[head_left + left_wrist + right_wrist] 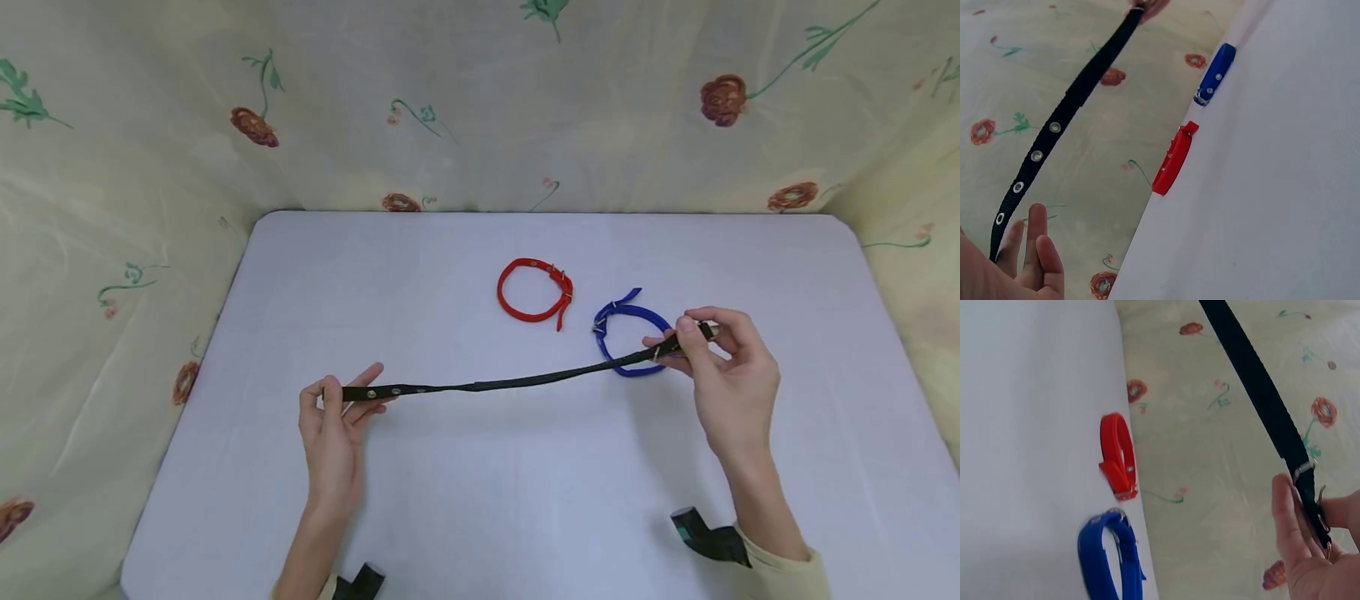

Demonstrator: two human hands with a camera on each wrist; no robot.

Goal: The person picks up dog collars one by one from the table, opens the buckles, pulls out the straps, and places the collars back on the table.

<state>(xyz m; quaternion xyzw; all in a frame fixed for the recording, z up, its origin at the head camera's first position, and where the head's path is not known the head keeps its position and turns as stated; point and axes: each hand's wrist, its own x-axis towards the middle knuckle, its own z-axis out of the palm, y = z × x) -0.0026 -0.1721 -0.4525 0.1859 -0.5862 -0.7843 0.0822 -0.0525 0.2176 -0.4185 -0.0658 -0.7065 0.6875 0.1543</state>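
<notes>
A black collar (517, 382) is stretched out straight between both hands, above the table. My left hand (333, 442) pinches its plain end between thumb and finger, the other fingers spread; metal eyelets (1037, 155) show along that end. At the other end my right hand (731, 375) pinches the strap beside its metal buckle (1321, 506). Behind the right end lies a blue collar (645, 312), buckled into a loop and partly covered by the black strap in the head view. Further back and left sits a red collar (501, 292), also a buckled loop.
A white table (450, 492) with rounded far corners lies under the hands. Flower-printed cloth (480, 100) hangs behind it and along its sides. Each wrist carries a black camera mount, such as the one (716, 542) at the right sleeve.
</notes>
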